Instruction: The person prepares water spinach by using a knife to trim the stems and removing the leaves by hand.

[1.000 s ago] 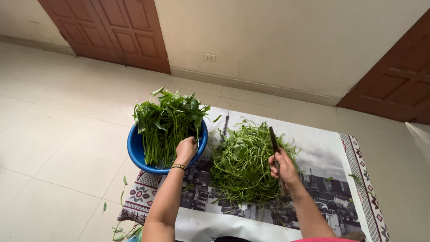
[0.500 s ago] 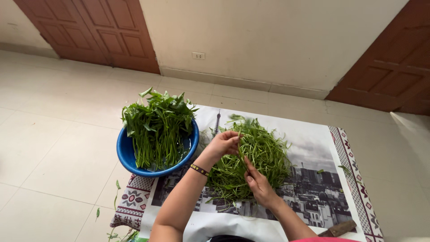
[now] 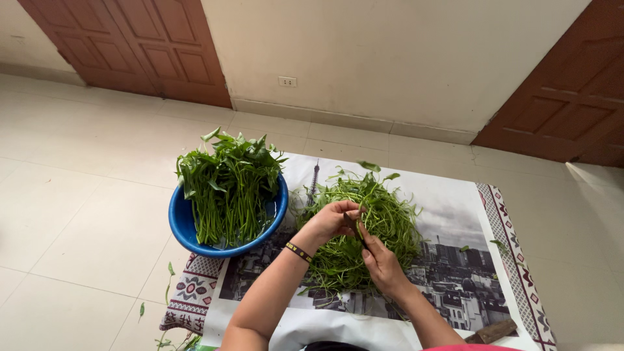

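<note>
Over the middle of the printed mat (image 3: 448, 214) we see both hands meeting above a loose heap of green stems (image 3: 390, 221). The left hand (image 3: 328, 221) has its fingers curled closed around a single stem (image 3: 359, 218), pinching it near the top, and a dark beaded bracelet (image 3: 298, 252) sits on that wrist. The right hand (image 3: 382, 263) comes up from below, its fingers closed on the lower part of the same stem, just beneath the left hand. The stem stands roughly upright between them, over the heap. At the mat's left edge a blue basin (image 3: 188, 231) holds a bundle of leafy greens (image 3: 227, 182). Near the mat's bottom right corner lies a dark, flat object (image 3: 494, 331) we cannot identify. A few stray leaves (image 3: 170, 268) lie on the tile floor (image 3: 78, 182).
</note>
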